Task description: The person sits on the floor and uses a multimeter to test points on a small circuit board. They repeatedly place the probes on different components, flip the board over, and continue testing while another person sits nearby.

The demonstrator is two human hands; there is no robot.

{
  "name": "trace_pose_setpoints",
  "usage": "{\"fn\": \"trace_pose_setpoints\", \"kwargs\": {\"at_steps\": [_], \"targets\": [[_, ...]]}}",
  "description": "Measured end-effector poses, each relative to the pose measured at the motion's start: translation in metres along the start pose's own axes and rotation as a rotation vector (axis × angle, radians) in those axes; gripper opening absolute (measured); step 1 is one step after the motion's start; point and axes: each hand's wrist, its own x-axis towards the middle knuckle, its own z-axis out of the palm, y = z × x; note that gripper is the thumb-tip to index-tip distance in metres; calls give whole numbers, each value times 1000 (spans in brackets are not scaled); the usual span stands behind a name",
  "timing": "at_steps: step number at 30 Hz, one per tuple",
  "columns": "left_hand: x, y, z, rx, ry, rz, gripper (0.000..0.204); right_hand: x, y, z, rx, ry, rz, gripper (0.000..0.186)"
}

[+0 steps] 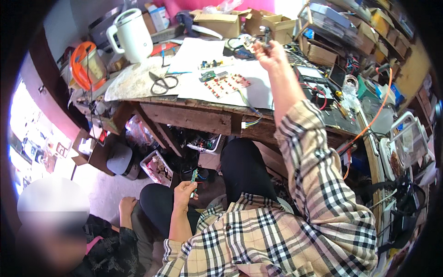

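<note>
My left hand (183, 190) is low, above my lap, its fingers closed round a narrow green circuit board (194, 181) that points upward. My right hand (272, 54) reaches far over the workbench, fingers curled. A small dark and metallic thing (265, 33) shows at its fingertips, too small to make out. On the white paper (194, 50) lie a white board with rows of red parts (226, 87) and a small green board (208, 75). From the white board a cable with a white plug (244, 125) hangs over the bench edge. Black-handled scissors (164, 85) rest to the left.
A white jug (133, 37) and an orange container (87, 67) stand at the bench's left. Open cardboard boxes (217, 24) line the back. At right are a black meter (316, 82), an orange cable (374, 113) and crowded shelves. Another person (110, 240) sits at my left.
</note>
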Motion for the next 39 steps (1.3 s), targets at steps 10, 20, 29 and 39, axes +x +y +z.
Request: {"fn": "trace_pose_setpoints", "kwargs": {"at_steps": [10,20,29,39], "targets": [[-4,0,-6,-55,38,-40,27,-3,38,6,-149,42,143,21],[5,-12,-14,-298,11,-27,32,-88,-166,17,-712,-158,-698,22],[11,-8,-5,-343,4,50,37,-66,-338,-67,-723,911,-1186,29],[3,8,21,-334,-34,24,39,-43,-452,-98,-1458,1015,-1096,50]]}}
